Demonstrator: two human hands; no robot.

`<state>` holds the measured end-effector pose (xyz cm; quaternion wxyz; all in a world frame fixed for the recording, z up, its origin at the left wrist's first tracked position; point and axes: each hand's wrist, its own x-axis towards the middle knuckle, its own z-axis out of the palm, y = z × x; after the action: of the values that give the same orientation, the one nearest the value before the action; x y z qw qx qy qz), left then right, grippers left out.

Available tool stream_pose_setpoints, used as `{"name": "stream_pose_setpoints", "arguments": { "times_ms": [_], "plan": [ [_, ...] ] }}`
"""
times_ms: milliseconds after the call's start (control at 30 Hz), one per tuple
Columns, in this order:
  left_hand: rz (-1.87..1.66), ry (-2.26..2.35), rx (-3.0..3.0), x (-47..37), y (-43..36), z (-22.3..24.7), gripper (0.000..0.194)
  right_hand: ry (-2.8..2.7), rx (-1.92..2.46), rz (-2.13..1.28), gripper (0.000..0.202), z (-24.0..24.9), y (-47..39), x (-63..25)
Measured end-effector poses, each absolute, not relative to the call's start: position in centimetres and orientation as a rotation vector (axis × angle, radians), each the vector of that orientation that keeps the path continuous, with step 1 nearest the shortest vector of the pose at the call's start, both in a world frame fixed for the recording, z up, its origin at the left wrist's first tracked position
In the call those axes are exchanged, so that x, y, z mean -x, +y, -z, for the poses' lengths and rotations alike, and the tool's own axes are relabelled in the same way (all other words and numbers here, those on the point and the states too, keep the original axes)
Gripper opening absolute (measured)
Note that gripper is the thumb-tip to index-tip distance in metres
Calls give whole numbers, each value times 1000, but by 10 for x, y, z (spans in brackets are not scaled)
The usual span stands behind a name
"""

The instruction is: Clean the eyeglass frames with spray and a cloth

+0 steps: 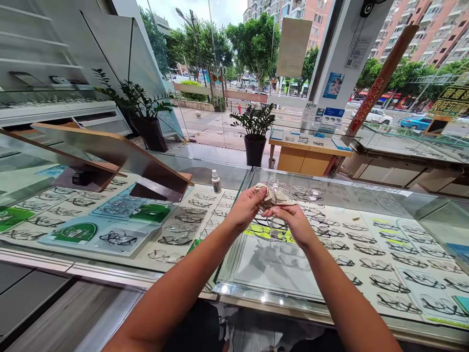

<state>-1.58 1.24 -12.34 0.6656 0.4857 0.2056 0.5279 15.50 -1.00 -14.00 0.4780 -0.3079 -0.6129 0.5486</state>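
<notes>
My left hand [247, 208] is closed on a pale, crumpled cloth [280, 197], thumb on top. From the other side my right hand [296, 222] pinches the lower right edge of the same cloth. Thin eyeglass outlines show around the cloth, but I cannot tell whether a pair is in my hands or lies behind in the case. Both hands are over the glass display case [252, 278], above rows of eyeglasses [390, 283]. On the glass to the left of my hands stands a small white spray bottle [216, 182].
Two tilted mirror-like boards with wooden edges [110, 151] stand on the left counter. Potted plants [254, 149] are beyond the case, by the window. A wooden cabinet [304, 159] with more eyeglasses is behind at right. The case's front edge [278, 300] runs below my forearms.
</notes>
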Motion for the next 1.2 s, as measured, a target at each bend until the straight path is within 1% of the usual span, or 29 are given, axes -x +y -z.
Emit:
{"name": "stream_pose_setpoints", "arguments": {
  "times_ms": [67,200,533,800,967,1200],
  "plan": [
    [-1184,446,-1070,19,12,119,43,-1489,780,-1286,29,141,-7,-159],
    [-1103,414,-1039,24,12,114,49,-1502,777,-1282,28,142,-5,-163],
    [-982,421,-1093,24,12,119,36,-1482,750,-1305,28,141,-7,-162],
    [-959,409,-1133,24,11,115,40,-1463,751,-1353,27,140,-9,-162],
    [-1057,459,-1097,17,7,117,46,-1438,769,-1424,29,143,-10,-159],
    [-1143,529,-1102,12,6,121,52,-1487,769,-1422,29,140,-12,-158]
  ]
}}
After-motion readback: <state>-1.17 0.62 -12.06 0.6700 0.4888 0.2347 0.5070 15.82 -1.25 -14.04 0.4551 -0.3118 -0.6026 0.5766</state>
